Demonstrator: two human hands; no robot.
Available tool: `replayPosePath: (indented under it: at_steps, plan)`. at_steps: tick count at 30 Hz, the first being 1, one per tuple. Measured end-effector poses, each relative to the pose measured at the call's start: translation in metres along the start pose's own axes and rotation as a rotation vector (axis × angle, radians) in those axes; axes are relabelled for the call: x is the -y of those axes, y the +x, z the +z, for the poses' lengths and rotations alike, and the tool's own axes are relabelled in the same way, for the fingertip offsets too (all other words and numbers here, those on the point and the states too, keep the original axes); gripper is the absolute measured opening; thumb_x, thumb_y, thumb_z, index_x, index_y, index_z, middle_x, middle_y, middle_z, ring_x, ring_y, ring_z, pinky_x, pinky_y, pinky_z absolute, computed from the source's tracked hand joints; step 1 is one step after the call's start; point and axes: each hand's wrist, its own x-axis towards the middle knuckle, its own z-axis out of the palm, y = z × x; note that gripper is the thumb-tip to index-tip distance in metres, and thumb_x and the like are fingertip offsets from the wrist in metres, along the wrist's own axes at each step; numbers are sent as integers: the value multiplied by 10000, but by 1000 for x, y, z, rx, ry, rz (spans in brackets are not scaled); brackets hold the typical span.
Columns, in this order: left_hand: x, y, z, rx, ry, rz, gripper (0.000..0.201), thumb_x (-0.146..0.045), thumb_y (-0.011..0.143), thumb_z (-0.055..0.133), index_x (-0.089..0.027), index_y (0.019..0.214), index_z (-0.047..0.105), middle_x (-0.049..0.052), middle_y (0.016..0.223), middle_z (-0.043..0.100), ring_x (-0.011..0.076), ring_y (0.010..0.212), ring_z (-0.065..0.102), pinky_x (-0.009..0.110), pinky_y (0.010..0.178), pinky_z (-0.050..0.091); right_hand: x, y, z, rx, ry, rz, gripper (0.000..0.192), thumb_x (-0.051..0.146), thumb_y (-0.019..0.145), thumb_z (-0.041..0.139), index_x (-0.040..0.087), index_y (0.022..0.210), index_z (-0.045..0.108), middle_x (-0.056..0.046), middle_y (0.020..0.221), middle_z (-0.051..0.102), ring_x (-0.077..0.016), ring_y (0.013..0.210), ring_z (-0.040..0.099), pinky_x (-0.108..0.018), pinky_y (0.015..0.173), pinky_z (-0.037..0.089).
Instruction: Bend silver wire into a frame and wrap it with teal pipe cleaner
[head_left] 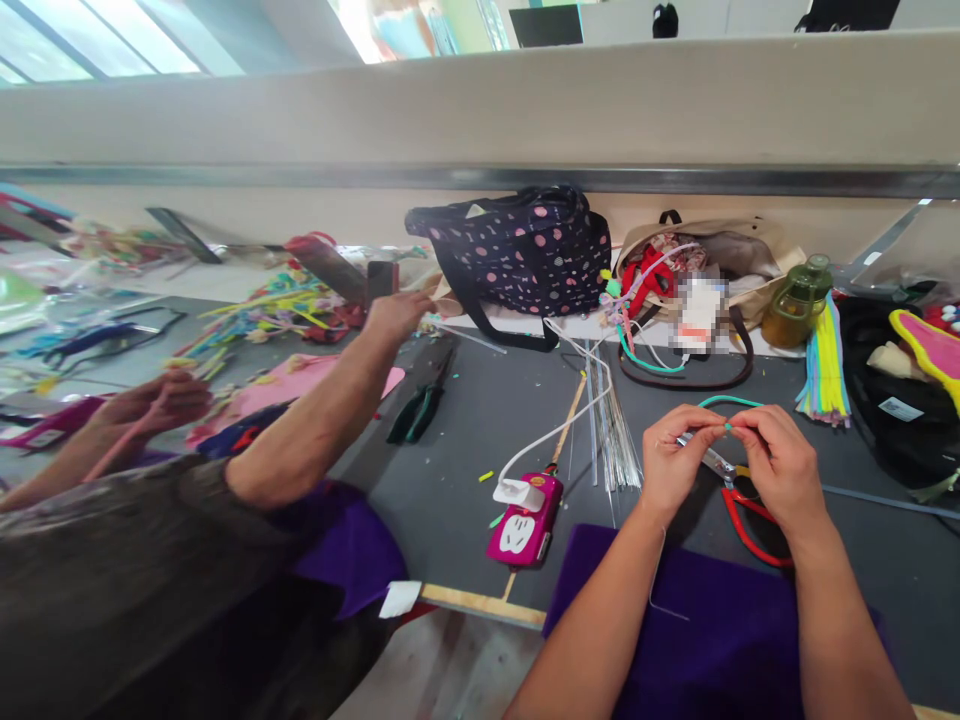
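Hands: left hand (673, 455) and right hand (776, 460) meet fingertip to fingertip over the dark grey table (465, 450), both pinched shut on a teal wire (726, 402).
Teal wire: thin, arcs up and away from the fingertips, its end held between both hands.
Pliers: red-handled pliers (739, 500) lie under the hands, metal nose toward the left hand, handles below the right wrist; whether either hand touches them cannot be told.
Purple felt: sheet (705, 610) at the near table edge, under both forearms.
Wire rods: bundle of thin metal rods (615, 430) just left of the left hand.
Pink device: pink case (525, 520) with white cable plugged in, further left.
Bags: dotted dark bag (525, 250) and beige tote (742, 260) against the wall.
Co-worker: another person's arm (322, 420) reaches across the table at far left.
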Motion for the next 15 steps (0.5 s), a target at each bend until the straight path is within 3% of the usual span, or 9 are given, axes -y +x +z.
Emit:
replayPosePath:
  at_steps: [10,15]
  plan:
    - [-3,-1,0,11,20,-115,56,-228,781,724,-185,760,754,40,777,716,148,743,639,258,717,490,-1,-2,0,57,12,79,126,221,960,500,216,860,576,-28,819,611,-185,810,559,-319,737,433]
    - [2,-3,2,-40,-128,-258,115,-287,741,768,-179,780,757,36,776,718,135,716,623,247,701,480,-1,-1,0,34,54,87,125,240,964,503,220,880,593,-28,840,628,-185,830,569,-319,755,435]
